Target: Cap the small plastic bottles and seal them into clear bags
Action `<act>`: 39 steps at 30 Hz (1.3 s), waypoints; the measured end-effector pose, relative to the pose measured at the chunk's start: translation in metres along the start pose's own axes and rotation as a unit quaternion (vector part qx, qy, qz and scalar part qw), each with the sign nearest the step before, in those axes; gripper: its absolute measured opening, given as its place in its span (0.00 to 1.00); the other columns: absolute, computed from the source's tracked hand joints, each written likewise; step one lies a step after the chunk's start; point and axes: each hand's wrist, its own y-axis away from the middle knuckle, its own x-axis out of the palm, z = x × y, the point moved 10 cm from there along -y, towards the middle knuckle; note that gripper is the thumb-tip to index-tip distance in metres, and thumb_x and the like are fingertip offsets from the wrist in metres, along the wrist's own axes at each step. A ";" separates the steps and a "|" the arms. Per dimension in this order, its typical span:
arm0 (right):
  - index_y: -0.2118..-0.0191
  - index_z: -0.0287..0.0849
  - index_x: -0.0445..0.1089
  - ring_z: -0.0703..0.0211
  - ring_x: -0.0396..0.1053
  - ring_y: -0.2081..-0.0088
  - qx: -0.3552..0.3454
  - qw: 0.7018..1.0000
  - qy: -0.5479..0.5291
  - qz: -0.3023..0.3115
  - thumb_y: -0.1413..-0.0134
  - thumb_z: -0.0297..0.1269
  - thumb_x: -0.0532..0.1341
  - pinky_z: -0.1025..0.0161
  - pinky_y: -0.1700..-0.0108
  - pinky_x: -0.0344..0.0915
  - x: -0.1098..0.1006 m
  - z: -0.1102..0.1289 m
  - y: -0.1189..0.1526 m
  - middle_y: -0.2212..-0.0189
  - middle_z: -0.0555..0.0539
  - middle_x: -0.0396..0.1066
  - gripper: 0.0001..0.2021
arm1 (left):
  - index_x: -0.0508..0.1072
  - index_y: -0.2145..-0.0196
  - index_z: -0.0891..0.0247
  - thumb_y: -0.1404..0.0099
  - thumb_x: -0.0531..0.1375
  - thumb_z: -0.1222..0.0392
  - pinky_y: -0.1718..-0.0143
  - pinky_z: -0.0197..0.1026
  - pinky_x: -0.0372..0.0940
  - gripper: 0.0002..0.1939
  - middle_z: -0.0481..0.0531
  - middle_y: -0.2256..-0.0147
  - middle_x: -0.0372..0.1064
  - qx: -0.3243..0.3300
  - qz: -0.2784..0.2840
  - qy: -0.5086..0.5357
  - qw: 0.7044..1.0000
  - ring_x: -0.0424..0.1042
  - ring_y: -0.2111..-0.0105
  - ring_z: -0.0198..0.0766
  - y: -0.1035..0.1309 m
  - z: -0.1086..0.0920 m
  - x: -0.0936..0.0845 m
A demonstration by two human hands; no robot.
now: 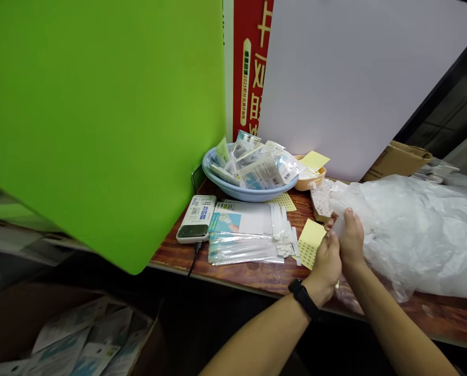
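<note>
My left hand [327,263], with a black band on its wrist, and my right hand [351,237] meet above the front right of the table. Both look closed around a small whitish, translucent piece [338,227]; its kind is not clear. Just behind my right hand lies a large clear plastic bag [424,235] with whitish contents. A pale speckled block [322,199] sits beyond my fingertips. Left of my hands is a yellow sheet of small round stickers [310,240]. Farther left lies a stack of printed clear packets [244,232] with white strips at one end.
A blue basin [252,195] heaped with packets stands at the back, beside an orange container [311,183]. A white device [196,219] with a cable lies left. A large green panel [111,115] blocks the left side. Below it, a box holds more packets [88,339].
</note>
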 end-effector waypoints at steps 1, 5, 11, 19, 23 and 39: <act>0.64 0.46 0.58 0.62 0.67 0.78 -0.006 1.000 0.007 -0.018 0.48 0.59 0.60 0.65 0.75 0.66 -0.004 0.000 0.005 0.79 0.55 0.66 0.21 | 0.71 0.47 0.66 0.27 0.49 0.50 0.37 0.47 0.57 0.22 0.61 0.42 0.68 -0.028 -0.028 0.026 0.999 0.65 0.40 0.45 0.003 0.007 -0.003; 0.56 0.47 0.55 0.56 0.72 0.74 -0.061 0.997 0.036 -0.015 0.47 0.57 0.60 0.60 0.71 0.68 -0.007 0.005 0.014 0.75 0.53 0.71 0.23 | 0.77 0.61 0.69 0.29 0.54 0.48 0.50 0.46 0.68 0.20 0.62 0.60 0.78 -0.072 -0.135 0.103 0.983 0.77 0.56 0.46 0.009 0.007 -0.024; 0.53 0.43 0.67 0.49 0.72 0.55 -0.226 0.947 0.217 0.071 0.41 0.50 0.57 0.51 0.52 0.68 0.018 0.022 0.033 0.57 0.41 0.74 0.17 | 0.74 0.66 0.68 0.32 0.59 0.52 0.65 0.35 0.68 0.15 0.53 0.70 0.74 -0.045 -0.211 0.214 0.953 0.73 0.72 0.33 0.001 -0.017 -0.049; 0.55 0.45 0.74 0.51 0.71 0.48 -0.239 0.925 0.232 0.183 0.38 0.48 0.50 0.52 0.44 0.65 0.062 0.017 0.037 0.52 0.43 0.76 0.19 | 0.68 0.71 0.66 0.40 0.63 0.66 0.71 0.30 0.64 0.06 0.46 0.75 0.68 -0.060 -0.212 0.248 0.943 0.68 0.77 0.27 -0.017 -0.035 -0.069; 0.46 0.43 0.70 0.54 0.72 0.50 -0.171 0.915 0.322 0.172 0.32 0.44 0.43 0.55 0.47 0.67 0.055 0.006 -0.004 0.52 0.44 0.76 0.23 | 0.64 0.74 0.65 0.44 0.59 0.70 0.76 0.32 0.61 0.06 0.46 0.80 0.65 -0.070 -0.214 0.214 0.951 0.65 0.82 0.29 -0.018 -0.042 -0.079; 0.49 0.39 0.69 0.55 0.71 0.53 0.074 0.804 0.569 0.156 0.37 0.40 0.61 0.52 0.52 0.71 0.000 -0.070 -0.132 0.51 0.43 0.70 0.14 | 0.64 0.70 0.63 0.61 0.60 0.66 0.75 0.35 0.62 0.16 0.46 0.77 0.65 -0.009 -0.070 0.113 0.991 0.64 0.77 0.31 -0.001 -0.069 -0.063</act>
